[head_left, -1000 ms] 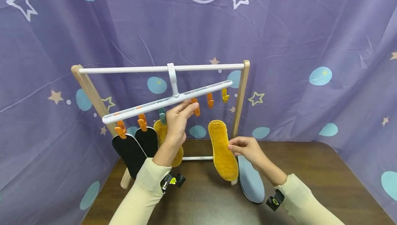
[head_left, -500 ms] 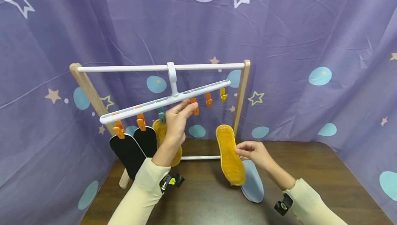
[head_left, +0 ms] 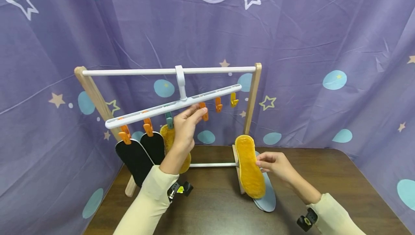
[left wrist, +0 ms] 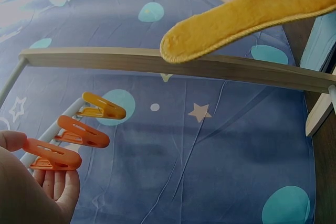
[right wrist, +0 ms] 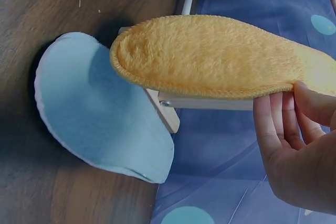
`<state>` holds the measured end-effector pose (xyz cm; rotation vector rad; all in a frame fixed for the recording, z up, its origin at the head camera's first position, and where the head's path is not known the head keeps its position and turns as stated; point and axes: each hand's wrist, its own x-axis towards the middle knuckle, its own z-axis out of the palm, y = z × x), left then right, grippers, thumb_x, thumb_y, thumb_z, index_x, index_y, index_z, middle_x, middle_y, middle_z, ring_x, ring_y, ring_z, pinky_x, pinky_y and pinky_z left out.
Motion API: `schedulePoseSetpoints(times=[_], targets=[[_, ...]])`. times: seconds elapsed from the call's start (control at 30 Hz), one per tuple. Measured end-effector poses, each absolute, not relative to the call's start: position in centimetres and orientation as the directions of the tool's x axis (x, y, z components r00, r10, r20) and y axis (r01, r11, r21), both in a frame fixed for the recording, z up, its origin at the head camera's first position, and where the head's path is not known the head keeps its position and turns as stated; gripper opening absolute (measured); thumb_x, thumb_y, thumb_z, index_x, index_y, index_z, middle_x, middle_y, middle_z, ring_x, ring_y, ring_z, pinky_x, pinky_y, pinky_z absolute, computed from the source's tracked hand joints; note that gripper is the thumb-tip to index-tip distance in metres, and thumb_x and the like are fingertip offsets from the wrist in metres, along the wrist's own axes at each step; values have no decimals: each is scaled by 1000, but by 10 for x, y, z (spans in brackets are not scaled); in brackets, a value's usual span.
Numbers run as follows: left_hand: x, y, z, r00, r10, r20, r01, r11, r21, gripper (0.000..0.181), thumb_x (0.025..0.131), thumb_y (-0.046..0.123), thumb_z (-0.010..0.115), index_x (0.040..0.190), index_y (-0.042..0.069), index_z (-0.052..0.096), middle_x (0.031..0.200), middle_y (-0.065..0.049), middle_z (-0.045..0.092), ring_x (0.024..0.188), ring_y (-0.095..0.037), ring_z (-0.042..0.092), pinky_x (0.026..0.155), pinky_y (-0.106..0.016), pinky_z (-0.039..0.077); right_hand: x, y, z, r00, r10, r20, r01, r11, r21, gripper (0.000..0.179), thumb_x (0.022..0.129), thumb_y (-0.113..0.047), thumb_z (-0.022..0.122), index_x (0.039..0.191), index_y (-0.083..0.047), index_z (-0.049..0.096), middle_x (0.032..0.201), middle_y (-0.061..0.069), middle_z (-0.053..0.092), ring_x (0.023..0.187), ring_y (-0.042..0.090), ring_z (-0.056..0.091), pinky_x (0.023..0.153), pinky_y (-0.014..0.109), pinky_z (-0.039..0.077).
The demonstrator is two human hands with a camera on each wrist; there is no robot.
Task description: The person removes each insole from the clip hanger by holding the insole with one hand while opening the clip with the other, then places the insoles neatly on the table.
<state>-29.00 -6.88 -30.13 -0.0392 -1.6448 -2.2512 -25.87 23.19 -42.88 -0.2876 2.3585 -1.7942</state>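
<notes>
My left hand (head_left: 184, 127) pinches an orange clip (left wrist: 55, 156) under the middle of the white hanger (head_left: 152, 111), thumb on one side and fingers beneath. A fuzzy yellow insole (head_left: 250, 166) is pinched by its edge in my right hand (head_left: 275, 165), held upright above the table. Its far side is hidden. To the left on the hanger, two black insoles (head_left: 133, 159) hang from orange clips, and another yellow insole (head_left: 185, 165) hangs from a green clip (head_left: 169, 120), partly behind my left arm. One orange clip (head_left: 218, 104) and a yellow clip (head_left: 233, 100) hang at the right with nothing in them.
The hanger tilts down to the left, hooked on the white rail (head_left: 220, 70) of a wooden-legged rack (head_left: 252, 100). A light blue insole (right wrist: 105, 114) lies on the brown table (head_left: 324, 181) behind the held insole. A purple patterned curtain (head_left: 291, 48) stands behind.
My right hand has carried the yellow insole to the right and lower, so it now covers part of the blue insole. The left hand stays at its clip.
</notes>
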Motion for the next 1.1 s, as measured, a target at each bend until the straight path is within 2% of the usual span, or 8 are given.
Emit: schedulePoseSetpoints(times=[0.4,0.87,1.1], targets=[[-288,-69,-301,-937,-261,233,302,-265,916,33,85,2,76,116,-11,71,103,-5,75,84,-5,69,83,-23,60,-252,256,-426,-970,-239,-53,-2,225,-974,33,96,-13,71,114,14,65,92,0,73,86,12,71,81,37,63],[-287,-70,-302,-942,-251,224,290,-263,920,36,86,3,76,118,-11,70,115,-14,73,84,-4,69,85,-22,59,-255,266,-429,-976,-208,-66,27,183,-983,19,96,-8,69,107,8,69,88,-7,74,82,10,70,78,31,63],[-287,-70,-303,-942,-245,229,290,-253,923,37,86,4,76,120,-10,70,122,-18,72,85,-4,69,86,-22,59,-258,268,-434,-971,-206,-120,82,185,-979,17,97,-9,68,107,4,70,90,-7,73,85,10,70,79,32,63]])
